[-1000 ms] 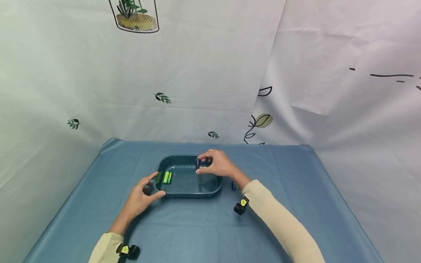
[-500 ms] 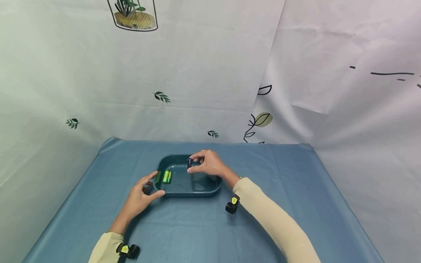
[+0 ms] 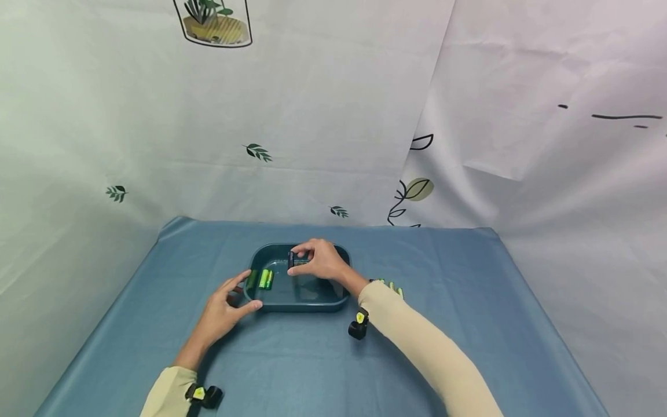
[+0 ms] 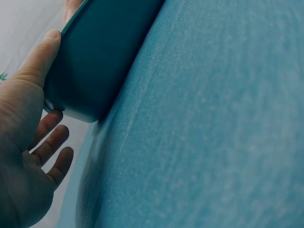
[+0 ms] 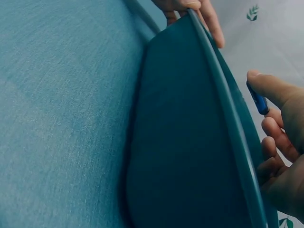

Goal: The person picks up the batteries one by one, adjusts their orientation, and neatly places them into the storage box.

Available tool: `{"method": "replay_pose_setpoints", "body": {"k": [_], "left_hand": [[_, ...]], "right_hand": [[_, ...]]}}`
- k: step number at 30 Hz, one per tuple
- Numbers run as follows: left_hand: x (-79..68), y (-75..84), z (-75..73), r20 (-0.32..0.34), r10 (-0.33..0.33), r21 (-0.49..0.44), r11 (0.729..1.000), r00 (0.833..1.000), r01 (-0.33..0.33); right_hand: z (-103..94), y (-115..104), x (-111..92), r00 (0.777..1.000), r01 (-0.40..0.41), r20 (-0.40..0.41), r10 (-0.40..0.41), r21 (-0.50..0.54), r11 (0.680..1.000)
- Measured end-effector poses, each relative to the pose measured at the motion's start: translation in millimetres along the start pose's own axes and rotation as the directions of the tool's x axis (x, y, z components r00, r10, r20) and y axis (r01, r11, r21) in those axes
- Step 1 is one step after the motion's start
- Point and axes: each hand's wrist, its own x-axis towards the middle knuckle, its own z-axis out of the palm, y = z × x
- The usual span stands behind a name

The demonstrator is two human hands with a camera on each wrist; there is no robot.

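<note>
My right hand (image 3: 321, 260) pinches a dark blue battery (image 3: 290, 260) between thumb and fingers, upright above the inside of the dark teal tray (image 3: 307, 308). In the right wrist view the same battery (image 5: 258, 98) shows blue, past the tray's rim. My left hand (image 3: 217, 315) holds the tray's left end, thumb at the near rim and fingers along the left side. Up close in the left wrist view, the thumb (image 4: 45, 50) lies on the rim while the lower fingers spread loosely below the corner. Green batteries (image 3: 266, 279) lie side by side inside the tray's left part.
Right of the tray, several more batteries (image 3: 395, 288), mostly green, lie on the blue cloth (image 3: 312, 365), partly covered by the right sleeve. A white patterned curtain (image 3: 333, 116) stands behind the table.
My right hand has moved left over the tray with the dark blue battery. Batteries to the tray's right have come into sight past the sleeve. The left hand has stayed put.
</note>
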Motion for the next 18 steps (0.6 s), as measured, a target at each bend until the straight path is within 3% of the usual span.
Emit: {"method": "replay_pose_setpoints", "body": {"k": [18], "left_hand": [[0.0, 1.4, -1.3, 0.010, -0.021, 0.010, 1.000, 1.000, 0.020]], "right_hand": [[27.2, -1.6, 10.8, 0.999, -0.019, 0.032, 0.020, -0.032, 0.999]]}}
